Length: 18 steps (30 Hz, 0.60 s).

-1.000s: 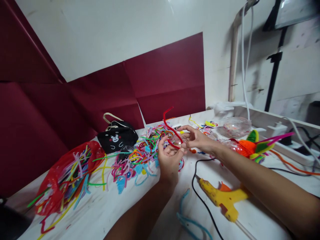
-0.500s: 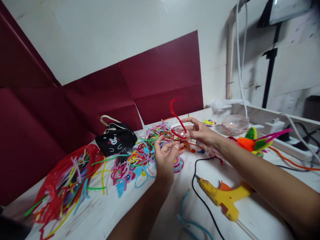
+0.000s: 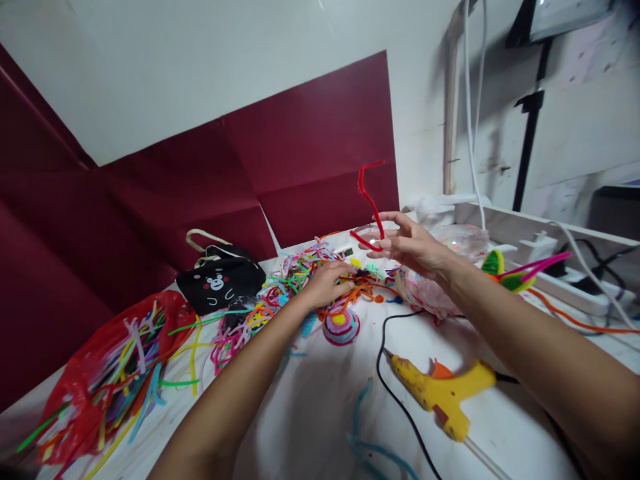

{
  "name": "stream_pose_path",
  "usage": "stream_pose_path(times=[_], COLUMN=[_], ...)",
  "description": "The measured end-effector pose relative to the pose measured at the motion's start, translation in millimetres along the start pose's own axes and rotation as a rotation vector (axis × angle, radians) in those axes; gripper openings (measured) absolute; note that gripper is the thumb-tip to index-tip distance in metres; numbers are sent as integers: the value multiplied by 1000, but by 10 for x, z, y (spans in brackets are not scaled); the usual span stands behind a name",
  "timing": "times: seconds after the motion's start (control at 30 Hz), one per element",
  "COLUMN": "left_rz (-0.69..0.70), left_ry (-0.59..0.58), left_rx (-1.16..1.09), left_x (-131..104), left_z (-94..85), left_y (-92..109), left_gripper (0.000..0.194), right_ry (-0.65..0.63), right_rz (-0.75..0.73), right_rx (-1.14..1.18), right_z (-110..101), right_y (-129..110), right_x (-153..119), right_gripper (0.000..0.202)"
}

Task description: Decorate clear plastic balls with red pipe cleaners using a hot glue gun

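Observation:
A bent red pipe cleaner (image 3: 371,200) rises from the fingers of my right hand (image 3: 413,245), which is closed on it above the table. Behind the pipe cleaner, by the same fingers, is a clear rounded piece (image 3: 369,235) that I can only partly see. My left hand (image 3: 327,285) reaches down into the heap of coloured pipe cleaners (image 3: 280,293), thumb and fingers apart, with nothing visible between them. Just below that hand lies a coiled disc (image 3: 341,327) in pink, blue and red with a yellow centre.
A yellow glue gun (image 3: 440,393) lies at front right, its black cord (image 3: 387,373) curving beside it. To the left are a red bag of pipe cleaners (image 3: 170,317) and a black drawstring pouch (image 3: 220,280). A power strip (image 3: 575,287) and clear plastic dish (image 3: 460,238) stand right.
My left hand has moved away from the right hand and down into the pipe cleaner heap. My right hand, with the red pipe cleaner, has risen slightly.

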<state>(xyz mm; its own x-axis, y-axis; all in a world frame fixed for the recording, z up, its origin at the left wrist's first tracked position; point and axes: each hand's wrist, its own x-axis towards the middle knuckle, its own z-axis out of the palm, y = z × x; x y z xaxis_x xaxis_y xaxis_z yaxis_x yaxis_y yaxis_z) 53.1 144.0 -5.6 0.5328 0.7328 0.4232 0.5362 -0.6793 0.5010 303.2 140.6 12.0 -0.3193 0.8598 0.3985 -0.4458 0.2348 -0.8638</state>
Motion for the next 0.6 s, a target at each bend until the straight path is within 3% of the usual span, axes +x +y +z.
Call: stream_pose_path(times=[0.1,0.2,0.33,0.43,0.6], left_rz=[68,37,-37,-115,-245], left_ry=[-274,-438,-432,-354,-259], left_rx=[216,497,611,700,768], left_x=[190,308,332,272,216], left_z=[129,203,89,-88,-254], left_y=[-189,-394,-684,-872,-1028], left_gripper=[29,35,28,31,24], right_ry=[14,23,37,28,17], right_rz=[-5,-4,-8,-13,-24], right_rx=[-9,-15,-16,-25,-19], right_z=[-18,-31,-33,-37,-59], right_y=[-31,-71,-99,-91,-60], right_x=[0,-6,-10,-3,11], right_gripper=[65,65,65,64,63])
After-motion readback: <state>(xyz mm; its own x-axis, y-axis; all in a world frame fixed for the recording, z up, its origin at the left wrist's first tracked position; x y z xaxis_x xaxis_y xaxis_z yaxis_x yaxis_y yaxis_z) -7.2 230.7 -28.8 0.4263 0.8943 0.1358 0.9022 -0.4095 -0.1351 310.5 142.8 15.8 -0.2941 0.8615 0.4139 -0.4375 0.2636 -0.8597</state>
